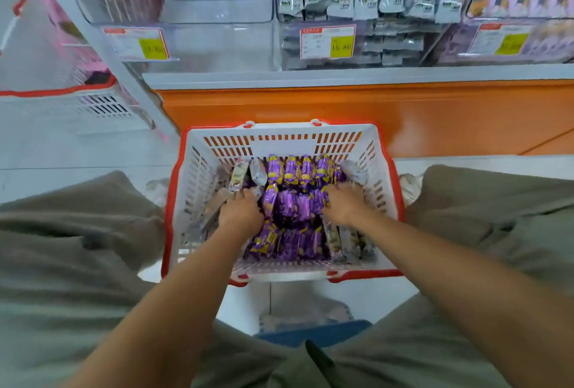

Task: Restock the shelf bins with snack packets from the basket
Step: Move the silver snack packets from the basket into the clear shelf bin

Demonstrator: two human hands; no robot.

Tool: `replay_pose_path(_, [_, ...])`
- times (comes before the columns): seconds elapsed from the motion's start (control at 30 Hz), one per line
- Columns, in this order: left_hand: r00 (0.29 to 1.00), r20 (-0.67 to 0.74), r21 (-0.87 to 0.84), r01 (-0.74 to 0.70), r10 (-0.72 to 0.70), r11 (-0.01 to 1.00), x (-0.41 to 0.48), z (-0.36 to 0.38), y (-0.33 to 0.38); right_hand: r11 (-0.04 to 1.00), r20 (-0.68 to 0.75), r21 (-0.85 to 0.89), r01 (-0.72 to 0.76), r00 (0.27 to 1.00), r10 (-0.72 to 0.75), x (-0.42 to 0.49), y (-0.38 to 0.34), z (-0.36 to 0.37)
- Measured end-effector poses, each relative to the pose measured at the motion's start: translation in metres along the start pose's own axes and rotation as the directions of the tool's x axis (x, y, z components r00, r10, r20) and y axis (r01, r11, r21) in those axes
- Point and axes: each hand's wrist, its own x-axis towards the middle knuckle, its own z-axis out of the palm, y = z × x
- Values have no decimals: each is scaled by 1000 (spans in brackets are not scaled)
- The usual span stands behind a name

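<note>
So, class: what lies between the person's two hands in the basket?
In the head view, purple snack packets fill the gap between the left hand and right hand.

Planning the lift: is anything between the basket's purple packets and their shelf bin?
Nothing visible. The left hand and right hand touch the purple packets in the basket; the space up to the purple-packet bin is open, apart from the bin's own clear front wall.

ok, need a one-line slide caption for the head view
Restocking: left hand and right hand reach among purple packets in the basket, below a clear shelf bin.
</note>
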Motion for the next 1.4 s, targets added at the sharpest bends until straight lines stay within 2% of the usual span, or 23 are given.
replay_pose_path(0.1, [998, -65, 61, 3, 1, 998, 5, 4, -5, 1000, 45, -15, 12, 999, -12, 3, -8, 3])
replay_pose_path(0.2, [999, -16, 124, 32, -30, 992, 6, 8, -5, 998, 67, -56, 11, 998, -7, 3, -9, 8])
replay_pose_path(0.3, [997, -30, 29, 70, -70, 997, 8, 15, -5, 994, 73, -108, -11, 997, 19, 4, -7, 14])
replay_pose_path(0.43, [996, -62, -56, 59, -62, 997, 6, 14, -2, 952, 130, -306, 24, 991, 16, 0, -5, 20])
replay_pose_path(0.53, [993, -48, -215, 95, -107, 972, 7, 9, -4, 938, 157, -341, 62, 988, -8, 0, -4, 25])
replay_pose_path(0.7, [994, -37, -513, 70, -104, 855, 2, 0, -4, 955, 103, -295, 20, 995, 11, -2, -3, 31])
replay_pose_path(0.83, [996, 73, -815, 93, -59, 571, -4, -1, -1, 935, 143, -354, 30, 989, 22, -6, -10, 39])
replay_pose_path(0.9, [996, 91, -861, 91, -25, 501, -7, -3, 3, 931, 100, -365, 28, 995, 9, -8, -11, 43])
replay_pose_path(1.0, [996, 89, -841, 81, -12, 535, -8, -6, 7, 936, 11, -352, 3, 1000, 1, -7, -8, 45])
replay_pose_path(1.13, [995, 99, -804, 67, 22, 591, -8, -6, 11, 935, -28, -355, -14, 1000, 4, -5, -7, 47])
replay_pose_path(1.3, [995, 83, -819, 103, -62, 564, -6, -5, 13, 874, -74, -485, 14, 996, -57, -10, -13, 52])
replay_pose_path(1.4, [992, 128, -822, 118, -21, 557, -9, -6, 10, 922, -138, -388, -4, 989, -53, -8, -8, 49])
